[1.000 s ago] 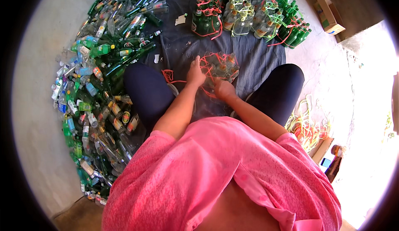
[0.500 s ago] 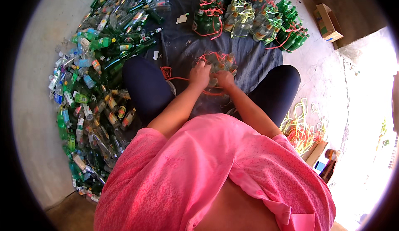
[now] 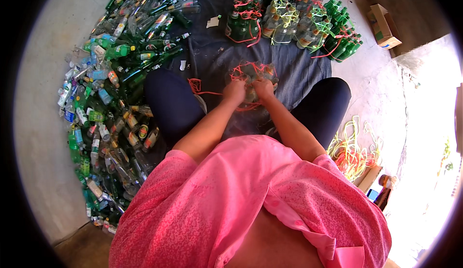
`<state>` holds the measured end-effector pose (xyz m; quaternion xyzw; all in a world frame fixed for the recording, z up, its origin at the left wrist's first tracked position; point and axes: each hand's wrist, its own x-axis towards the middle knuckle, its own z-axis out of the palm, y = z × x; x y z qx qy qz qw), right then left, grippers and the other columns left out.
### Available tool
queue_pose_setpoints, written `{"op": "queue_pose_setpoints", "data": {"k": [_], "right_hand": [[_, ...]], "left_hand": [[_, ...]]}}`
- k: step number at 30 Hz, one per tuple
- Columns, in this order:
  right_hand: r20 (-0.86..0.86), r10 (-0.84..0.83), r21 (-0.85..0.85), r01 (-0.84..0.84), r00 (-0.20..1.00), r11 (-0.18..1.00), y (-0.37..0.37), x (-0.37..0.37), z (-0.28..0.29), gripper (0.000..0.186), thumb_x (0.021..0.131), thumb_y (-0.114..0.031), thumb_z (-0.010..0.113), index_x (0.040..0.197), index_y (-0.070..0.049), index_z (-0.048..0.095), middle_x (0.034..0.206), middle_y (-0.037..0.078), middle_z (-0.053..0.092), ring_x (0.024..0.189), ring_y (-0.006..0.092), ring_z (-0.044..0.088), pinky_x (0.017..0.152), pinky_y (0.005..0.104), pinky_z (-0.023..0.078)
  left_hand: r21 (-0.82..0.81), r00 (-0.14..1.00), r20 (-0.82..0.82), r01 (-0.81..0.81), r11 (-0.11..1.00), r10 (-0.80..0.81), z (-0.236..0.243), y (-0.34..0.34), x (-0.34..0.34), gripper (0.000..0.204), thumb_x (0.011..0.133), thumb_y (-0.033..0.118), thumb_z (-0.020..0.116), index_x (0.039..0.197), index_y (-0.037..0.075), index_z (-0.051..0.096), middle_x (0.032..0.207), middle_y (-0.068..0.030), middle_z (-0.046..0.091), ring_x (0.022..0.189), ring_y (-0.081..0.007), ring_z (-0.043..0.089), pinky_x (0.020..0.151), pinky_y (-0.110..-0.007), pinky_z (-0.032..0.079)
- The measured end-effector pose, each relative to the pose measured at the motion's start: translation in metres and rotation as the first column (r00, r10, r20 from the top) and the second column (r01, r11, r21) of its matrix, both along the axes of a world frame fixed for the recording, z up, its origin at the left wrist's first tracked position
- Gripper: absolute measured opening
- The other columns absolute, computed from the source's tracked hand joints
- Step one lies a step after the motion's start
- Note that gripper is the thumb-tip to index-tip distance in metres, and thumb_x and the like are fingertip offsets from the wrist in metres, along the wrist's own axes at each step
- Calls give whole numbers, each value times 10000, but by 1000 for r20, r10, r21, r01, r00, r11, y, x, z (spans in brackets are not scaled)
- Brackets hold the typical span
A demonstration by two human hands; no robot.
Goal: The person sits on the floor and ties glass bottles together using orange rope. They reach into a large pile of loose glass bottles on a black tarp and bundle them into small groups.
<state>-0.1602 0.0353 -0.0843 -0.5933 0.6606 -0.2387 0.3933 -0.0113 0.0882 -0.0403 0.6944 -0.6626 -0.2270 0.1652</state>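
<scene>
In front of me, between my bent knees, stands a bundle of clear glass bottles [image 3: 253,68] laced across the tops with red string. My left hand [image 3: 234,91] is closed at the near left of the bundle, and my right hand [image 3: 264,88] is closed just beside it at the near middle. Both grip the bundle or its string; which strand is in the fingers is too small to tell. A loose tangle of red string [image 3: 195,86] lies left of the bundle, with a strand running toward it.
A large heap of loose bottles [image 3: 111,128] fills the left side. Tied bundles of green and clear bottles [image 3: 243,27] stand on the dark sheet [image 3: 207,51] ahead. At right are a cardboard box [image 3: 383,27], a tangle of yellow and red string [image 3: 354,147] and small items [image 3: 378,188].
My left hand has come from the bundle's left side down and round to its near side. My right hand has risen slightly and shifted right, so both now sit side by side.
</scene>
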Motion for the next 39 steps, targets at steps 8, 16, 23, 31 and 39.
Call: {"op": "queue_pose_setpoints", "data": {"k": [8, 16, 23, 31, 39], "right_hand": [[-313, 139, -114, -183, 939, 976, 4, 16, 23, 276, 838, -330, 651, 873, -66, 725, 935, 222, 719, 894, 399, 704, 804, 500, 550], [-465, 208, -49, -259, 861, 965, 17, 13, 55, 250, 900, -264, 567, 979, -53, 675, 951, 229, 717, 902, 449, 693, 791, 544, 545], [-297, 72, -70, -97, 952, 993, 48, 9, 46, 287, 910, -276, 550, 1032, -38, 654, 953, 243, 711, 889, 470, 678, 786, 542, 542], [-630, 372, 12, -471, 681, 882, 38, -5, -37, 234, 924, -233, 576, 995, -84, 742, 1010, 160, 737, 963, 321, 718, 800, 439, 575], [-588, 623, 296, -580, 516, 759, 39, -8, -15, 217, 812, -203, 702, 982, -80, 757, 1023, 156, 740, 946, 305, 734, 792, 411, 599]], "left_hand": [[115, 998, 43, 50, 992, -55, -10, -10, 6, 245, 894, 139, 543, 964, 18, 744, 1041, -236, 710, 982, -403, 698, 838, -515, 551], [152, 996, 82, 18, 988, -31, -5, -15, 2, 255, 898, 110, 516, 1013, 33, 730, 1054, -222, 708, 991, -400, 694, 832, -509, 550], [100, 998, -23, -59, 993, 62, 3, -8, 0, 233, 880, 149, 537, 1005, 166, 733, 1038, -152, 713, 987, -361, 684, 819, -495, 536], [52, 999, 5, 37, 998, -37, 8, -8, -12, 233, 856, 154, 562, 1014, 156, 734, 1016, -178, 700, 950, -365, 684, 822, -490, 537], [35, 988, 98, 114, 993, -117, -4, 2, -18, 170, 858, 121, 587, 1001, 150, 673, 1132, -165, 618, 978, -400, 668, 829, -493, 540]]}}
